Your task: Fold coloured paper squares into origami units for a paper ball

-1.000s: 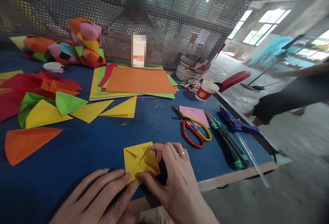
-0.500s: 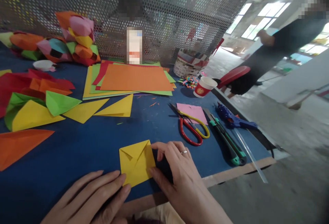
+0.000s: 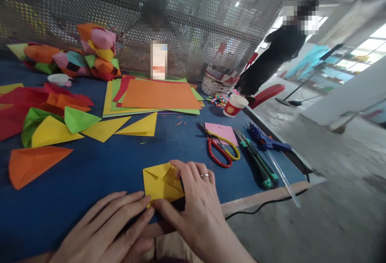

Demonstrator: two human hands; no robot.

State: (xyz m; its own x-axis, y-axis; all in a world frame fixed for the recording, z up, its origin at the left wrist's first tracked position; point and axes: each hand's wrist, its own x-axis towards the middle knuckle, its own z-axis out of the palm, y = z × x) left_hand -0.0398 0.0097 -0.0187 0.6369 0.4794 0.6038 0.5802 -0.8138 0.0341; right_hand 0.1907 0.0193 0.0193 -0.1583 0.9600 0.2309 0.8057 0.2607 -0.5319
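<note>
A folded square of yellow paper lies on the blue table near its front edge, creased flaps facing up. My right hand grips it from the right: the fingertips are on its upper right corner and the thumb on its lower edge. The paper's right side bulges up a little between them. My left hand lies with fingers stretched out, the fingertips touching the lower left corner. Scissors with red and yellow handles rest beyond my right hand, partly over a pink paper square.
Folded paper pieces lie left, below joined paper shapes. A paper stack sits before the mesh screen. Rightward are a paper cup, a cutter and a glue gun. A person stands beyond the table.
My right thumb has moved left along the paper's lower edge, and the fingers now curl over its upper corner. The paper's right side has lifted. The person in the background appears farther left.
</note>
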